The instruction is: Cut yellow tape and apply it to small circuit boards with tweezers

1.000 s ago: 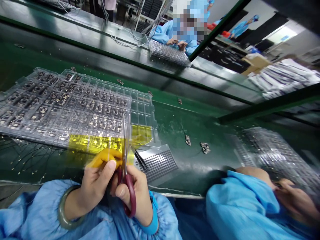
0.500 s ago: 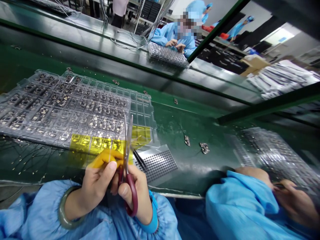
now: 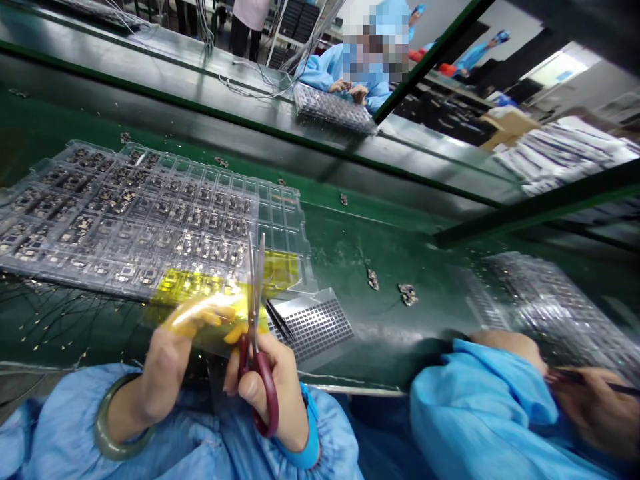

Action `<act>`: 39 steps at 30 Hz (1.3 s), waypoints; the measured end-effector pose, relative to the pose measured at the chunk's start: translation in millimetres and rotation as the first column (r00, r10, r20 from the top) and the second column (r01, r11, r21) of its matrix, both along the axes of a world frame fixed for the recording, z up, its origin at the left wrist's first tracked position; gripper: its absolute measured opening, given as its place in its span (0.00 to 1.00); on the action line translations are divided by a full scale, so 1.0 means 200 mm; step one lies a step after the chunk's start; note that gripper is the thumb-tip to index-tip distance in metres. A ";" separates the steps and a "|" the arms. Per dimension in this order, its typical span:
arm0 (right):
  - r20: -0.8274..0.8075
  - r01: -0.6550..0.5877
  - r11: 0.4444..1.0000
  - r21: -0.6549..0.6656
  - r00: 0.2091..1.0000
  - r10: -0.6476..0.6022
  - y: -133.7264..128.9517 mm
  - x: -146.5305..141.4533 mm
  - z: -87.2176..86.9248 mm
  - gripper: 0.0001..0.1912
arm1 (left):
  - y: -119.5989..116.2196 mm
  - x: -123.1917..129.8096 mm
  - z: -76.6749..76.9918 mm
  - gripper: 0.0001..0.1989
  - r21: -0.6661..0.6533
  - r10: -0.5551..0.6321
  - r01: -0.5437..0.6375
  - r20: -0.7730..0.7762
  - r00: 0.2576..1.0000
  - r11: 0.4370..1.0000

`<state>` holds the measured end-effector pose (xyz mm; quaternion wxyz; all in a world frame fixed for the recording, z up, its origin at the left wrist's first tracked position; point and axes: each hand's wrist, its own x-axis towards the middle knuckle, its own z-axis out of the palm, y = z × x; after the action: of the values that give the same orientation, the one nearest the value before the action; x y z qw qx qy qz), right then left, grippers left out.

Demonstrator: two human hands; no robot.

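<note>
Your left hand (image 3: 166, 363) has shifted left, fingers behind the film (image 3: 193, 285), pinch unclear | your right hand (image 3: 284, 377) grips scissors (image 3: 271, 393), blades parted | film bowed over left fingers, near tray (image 3: 283, 230) | likely re-holding, not cutting

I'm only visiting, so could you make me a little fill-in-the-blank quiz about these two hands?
1. The right hand holds a pair of ____.
2. The right hand's wristband is coloured ____.
3. The left hand is partly covered by transparent film coloured ____.
4. The bangle circles the ____ wrist.
Missing words: scissors; blue; yellow; left.
</note>
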<state>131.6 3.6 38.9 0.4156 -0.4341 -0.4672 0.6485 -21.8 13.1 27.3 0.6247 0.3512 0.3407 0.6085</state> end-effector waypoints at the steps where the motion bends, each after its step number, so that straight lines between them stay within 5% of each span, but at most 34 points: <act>1: -0.003 -0.008 1.000 -0.002 1.000 0.008 0.00 0.00 0.00 0.34 | 0.01 -0.03 0.01 0.29 -0.010 0.004 -0.004 0.029 1.000 1.000; 6: 0.009 -0.079 0.996 0.047 0.997 0.079 0.01 0.02 -0.01 0.38 | 0.05 -0.14 0.03 0.14 -0.161 -0.086 0.073 -0.077 0.993 0.984; 9: 0.061 -0.145 0.980 0.139 0.989 0.137 0.01 0.04 -0.01 0.43 | 0.07 -0.13 0.03 0.11 -0.190 -0.047 0.014 -0.173 0.984 0.982; 13: 0.165 -0.241 0.957 0.164 0.963 0.214 0.00 0.07 -0.03 0.45 | 0.08 -0.03 0.06 0.11 -0.229 0.155 -0.190 -0.164 0.974 0.955; 17: 0.200 -0.273 0.949 0.160 0.950 0.239 -0.03 0.07 -0.06 0.45 | 0.08 0.04 0.07 0.13 -0.257 0.228 -0.259 -0.142 0.963 0.931; 39: 0.270 -0.275 0.950 0.146 0.935 0.229 0.00 0.02 -0.02 0.44 | 0.06 0.04 0.01 0.17 -0.221 0.237 -0.291 -0.240 0.941 0.931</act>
<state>135.9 4.3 34.1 0.3045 -0.4090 -0.6248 0.5913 -13.9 24.4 29.7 0.5369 0.2814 0.5239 0.5984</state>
